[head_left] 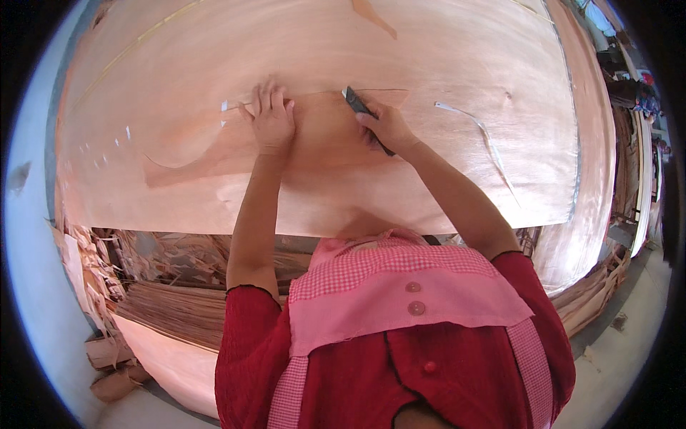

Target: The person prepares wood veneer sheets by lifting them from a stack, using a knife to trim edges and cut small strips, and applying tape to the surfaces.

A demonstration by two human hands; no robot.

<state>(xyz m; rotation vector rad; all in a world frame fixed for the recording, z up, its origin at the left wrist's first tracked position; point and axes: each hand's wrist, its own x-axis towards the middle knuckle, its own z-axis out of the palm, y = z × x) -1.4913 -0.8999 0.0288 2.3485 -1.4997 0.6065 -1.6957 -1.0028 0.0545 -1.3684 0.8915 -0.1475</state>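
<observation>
A large pale wood veneer sheet [400,193] lies flat before me. My left hand [271,125] presses on it with fingers spread, on the left part of a darker, irregular veneer piece [321,136]. In my right hand [388,127] is a black utility knife [355,101], tilted, its blade end pointing away from me. The knife tip is by a thin dark line [389,89] along the far edge of the darker piece; whether the blade touches the wood I cannot tell. Close to my left fingers sits a small white tape bit [224,105].
A curled narrow whitish strip [488,139] lies right of my right hand. Small white marks [116,142] dot the left side. A darker veneer sliver [375,18] lies at the far side. Below the sheet's near edge are stacked veneers [171,311] and torn scraps [89,275].
</observation>
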